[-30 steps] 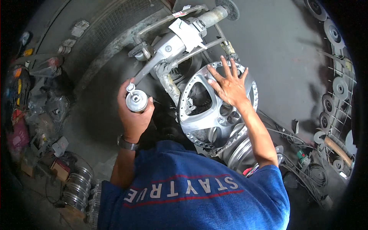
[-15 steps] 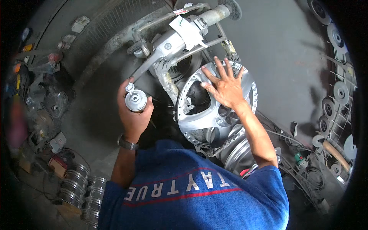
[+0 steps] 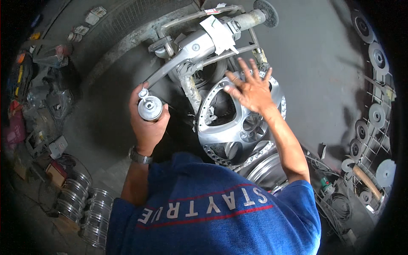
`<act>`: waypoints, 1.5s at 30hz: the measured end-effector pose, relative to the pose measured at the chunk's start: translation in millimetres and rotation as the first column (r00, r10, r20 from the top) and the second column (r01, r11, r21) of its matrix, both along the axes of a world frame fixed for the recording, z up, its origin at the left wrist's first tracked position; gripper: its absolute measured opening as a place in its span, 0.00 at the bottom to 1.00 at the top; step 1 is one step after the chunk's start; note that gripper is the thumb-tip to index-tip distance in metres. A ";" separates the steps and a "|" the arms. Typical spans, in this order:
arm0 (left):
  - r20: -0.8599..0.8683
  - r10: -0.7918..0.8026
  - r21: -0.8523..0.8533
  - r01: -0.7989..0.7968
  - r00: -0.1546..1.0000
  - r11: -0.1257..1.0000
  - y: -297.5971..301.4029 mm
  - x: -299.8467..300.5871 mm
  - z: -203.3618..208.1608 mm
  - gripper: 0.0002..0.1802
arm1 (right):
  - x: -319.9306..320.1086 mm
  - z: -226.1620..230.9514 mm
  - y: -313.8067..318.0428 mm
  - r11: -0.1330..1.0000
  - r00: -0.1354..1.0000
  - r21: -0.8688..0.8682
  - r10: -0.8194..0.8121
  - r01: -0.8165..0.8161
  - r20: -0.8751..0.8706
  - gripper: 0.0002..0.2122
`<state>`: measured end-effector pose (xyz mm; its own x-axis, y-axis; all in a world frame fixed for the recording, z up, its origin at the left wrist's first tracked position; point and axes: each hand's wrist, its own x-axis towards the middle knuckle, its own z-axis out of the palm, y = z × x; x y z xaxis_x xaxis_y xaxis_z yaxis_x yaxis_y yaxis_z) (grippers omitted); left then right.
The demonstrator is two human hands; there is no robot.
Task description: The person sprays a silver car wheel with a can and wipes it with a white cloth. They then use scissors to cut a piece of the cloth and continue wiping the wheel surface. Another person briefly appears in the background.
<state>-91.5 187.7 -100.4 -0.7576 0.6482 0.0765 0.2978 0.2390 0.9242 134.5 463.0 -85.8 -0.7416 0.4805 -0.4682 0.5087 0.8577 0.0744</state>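
Brushed silver metal beneath the wide-splayed right hand (image 3: 256, 96), contact impossible to tell: a round wheel face (image 3: 222, 132) with broad spokes, rounded triangular openings and a dotted rim. Gripped firmly in the left hand (image 3: 147, 135), left of the wheel face, a can (image 3: 150, 111) with a metallic grey top and small round cap. Farther out, a dull grey floor (image 3: 108, 121), a smooth silvery machine (image 3: 196, 47) in a tubular frame (image 3: 246, 48), matte round discs (image 3: 377, 115) at right, and shiny stacked metal rings (image 3: 101, 212) at lower left.

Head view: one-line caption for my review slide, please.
Left hand holds a round silver-topped container; right hand is spread over a silver spoked wheel.
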 end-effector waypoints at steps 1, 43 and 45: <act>-0.002 0.006 0.006 -0.006 1.000 1.000 -0.5 0.6 -1.1 0.47 | -3.4 2.6 -5.2 0.999 0.999 -0.011 0.052 -0.052 0.002 0.35; 0.065 -0.113 0.001 0.113 0.991 0.994 3.5 -5.2 0.4 0.50 | 74.8 2.6 -79.4 0.926 0.927 0.114 -0.340 0.359 -0.158 0.30; 0.095 -0.110 0.019 0.109 0.989 0.994 4.0 -4.0 -3.6 0.51 | 73.1 2.1 -95.1 0.879 0.884 0.130 -0.437 0.459 -0.166 0.31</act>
